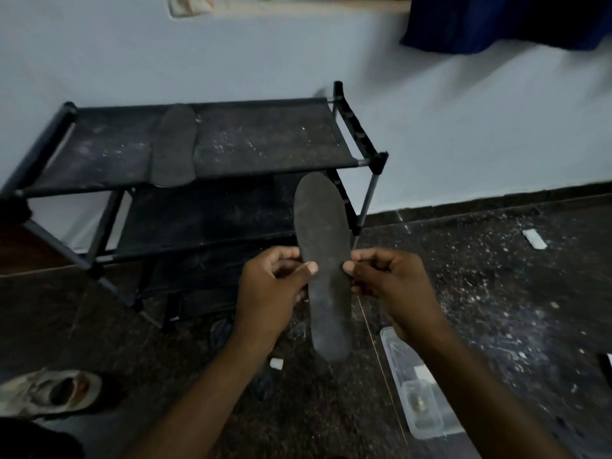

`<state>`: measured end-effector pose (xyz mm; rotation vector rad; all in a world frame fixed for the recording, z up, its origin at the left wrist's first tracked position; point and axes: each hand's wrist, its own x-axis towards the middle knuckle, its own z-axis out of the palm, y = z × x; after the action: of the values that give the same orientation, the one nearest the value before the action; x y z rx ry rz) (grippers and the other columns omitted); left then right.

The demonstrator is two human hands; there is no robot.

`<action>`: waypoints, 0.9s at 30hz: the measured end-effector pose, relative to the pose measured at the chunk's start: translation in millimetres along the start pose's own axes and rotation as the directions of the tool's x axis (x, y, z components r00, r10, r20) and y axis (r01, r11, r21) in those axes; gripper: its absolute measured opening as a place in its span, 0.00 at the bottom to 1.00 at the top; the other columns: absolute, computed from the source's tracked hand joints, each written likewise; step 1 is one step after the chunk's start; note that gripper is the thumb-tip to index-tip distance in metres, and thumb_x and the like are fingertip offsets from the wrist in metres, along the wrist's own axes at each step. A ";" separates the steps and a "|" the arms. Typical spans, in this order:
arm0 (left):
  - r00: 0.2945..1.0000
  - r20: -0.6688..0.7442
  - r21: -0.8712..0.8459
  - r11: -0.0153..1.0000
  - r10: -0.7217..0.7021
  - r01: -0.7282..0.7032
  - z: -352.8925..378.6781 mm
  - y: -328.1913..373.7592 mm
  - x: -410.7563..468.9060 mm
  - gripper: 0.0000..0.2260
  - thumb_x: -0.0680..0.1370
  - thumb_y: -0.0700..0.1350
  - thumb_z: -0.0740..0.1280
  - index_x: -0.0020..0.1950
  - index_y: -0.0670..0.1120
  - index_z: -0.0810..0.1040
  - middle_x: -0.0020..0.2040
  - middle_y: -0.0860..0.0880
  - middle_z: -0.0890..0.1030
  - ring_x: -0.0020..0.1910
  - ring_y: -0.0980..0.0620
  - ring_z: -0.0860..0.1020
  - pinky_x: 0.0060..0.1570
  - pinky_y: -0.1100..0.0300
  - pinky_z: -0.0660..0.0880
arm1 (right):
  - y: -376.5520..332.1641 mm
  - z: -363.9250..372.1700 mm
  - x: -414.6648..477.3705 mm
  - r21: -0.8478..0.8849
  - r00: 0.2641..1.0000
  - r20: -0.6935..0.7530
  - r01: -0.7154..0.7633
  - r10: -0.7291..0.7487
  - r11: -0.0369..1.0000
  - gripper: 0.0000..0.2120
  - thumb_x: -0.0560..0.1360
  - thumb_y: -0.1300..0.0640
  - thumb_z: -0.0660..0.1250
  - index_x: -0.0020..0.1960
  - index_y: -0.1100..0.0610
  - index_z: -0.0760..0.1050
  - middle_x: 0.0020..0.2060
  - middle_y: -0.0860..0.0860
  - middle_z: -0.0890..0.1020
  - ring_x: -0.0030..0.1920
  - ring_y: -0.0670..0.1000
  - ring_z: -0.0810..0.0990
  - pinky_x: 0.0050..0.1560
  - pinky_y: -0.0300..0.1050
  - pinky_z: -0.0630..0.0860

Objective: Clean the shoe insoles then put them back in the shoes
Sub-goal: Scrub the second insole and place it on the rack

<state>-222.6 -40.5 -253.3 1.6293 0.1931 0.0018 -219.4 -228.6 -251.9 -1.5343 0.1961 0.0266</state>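
Note:
A dark grey insole (326, 246) stands upright in the air at the centre, toe end up. My left hand (270, 288) pinches its left edge and my right hand (389, 283) pinches its right edge, both at mid-length. A second dark insole (174, 145) lies flat on the top shelf of the black shoe rack (265, 140), its end hanging over the front bar. A worn white shoe (49, 390) sits on the floor at the lower left, opening up.
The rack stands against a pale wall, with lower shelves behind the held insole. A clear plastic box (419, 405) lies on the dark speckled floor under my right forearm. Small white scraps (276, 363) and a white strip (534, 238) litter the floor. Blue cloth (496, 21) hangs top right.

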 end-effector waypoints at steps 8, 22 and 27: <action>0.967 -0.147 0.277 0.947 0.208 -0.162 -44.2 66.7 44.4 0.12 0.75 0.44 0.78 0.57 0.47 0.82 0.42 0.51 0.86 0.42 0.53 0.85 0.47 0.47 0.85 | -69.3 62.8 36.1 -0.161 0.982 0.086 0.183 -0.170 0.970 0.08 0.75 0.63 0.74 0.42 0.50 0.83 0.37 0.50 0.87 0.37 0.48 0.86 0.39 0.39 0.81; 0.923 -0.211 0.726 0.684 0.320 -0.071 -94.2 113.0 182.7 0.10 0.75 0.45 0.76 0.38 0.41 0.81 0.38 0.43 0.83 0.40 0.44 0.84 0.43 0.48 0.83 | -106.6 178.8 191.9 -0.587 0.976 0.010 0.183 -0.219 0.789 0.11 0.68 0.54 0.75 0.43 0.62 0.81 0.37 0.57 0.84 0.39 0.57 0.85 0.40 0.52 0.84; 0.933 -0.196 0.794 0.607 0.301 -0.029 -94.3 121.2 196.7 0.07 0.77 0.41 0.70 0.40 0.41 0.75 0.44 0.40 0.82 0.43 0.41 0.81 0.36 0.53 0.75 | -111.4 196.0 216.4 -0.626 0.981 0.021 0.165 -0.195 0.762 0.11 0.71 0.56 0.74 0.49 0.63 0.80 0.44 0.58 0.84 0.44 0.55 0.85 0.34 0.41 0.76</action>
<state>-24.9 71.1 -149.5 2.5410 0.3109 0.3804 30.6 -61.1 -167.9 -2.2248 0.0714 -0.1084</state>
